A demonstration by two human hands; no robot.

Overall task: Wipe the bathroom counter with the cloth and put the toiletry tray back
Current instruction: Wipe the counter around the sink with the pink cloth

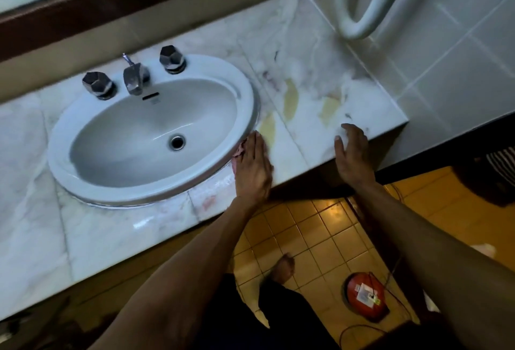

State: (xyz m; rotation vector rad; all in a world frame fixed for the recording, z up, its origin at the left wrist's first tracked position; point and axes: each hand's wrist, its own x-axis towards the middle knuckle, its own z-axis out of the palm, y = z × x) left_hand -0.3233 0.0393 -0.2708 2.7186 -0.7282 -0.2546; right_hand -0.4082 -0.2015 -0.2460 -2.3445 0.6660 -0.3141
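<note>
Sink [250,104] sits left in the marble countertop [306,138], tap [135,78] at its rear. Pink cloth [239,152] lies against the sink's right rim, pressed flat under the left hand [252,167], fingers straight. Yellowish stains [291,97] mark the marble alongside. Right hand [352,154] rests flat, fingers relaxed, at the countertop's front edge

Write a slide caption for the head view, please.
Left hand presses pink cloth by sink; right hand rests on counter.

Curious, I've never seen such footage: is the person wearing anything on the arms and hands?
No. No sleeves are in view. The left hand and right hand are without gloves, and no watch, ring or bracelet shows.
</note>
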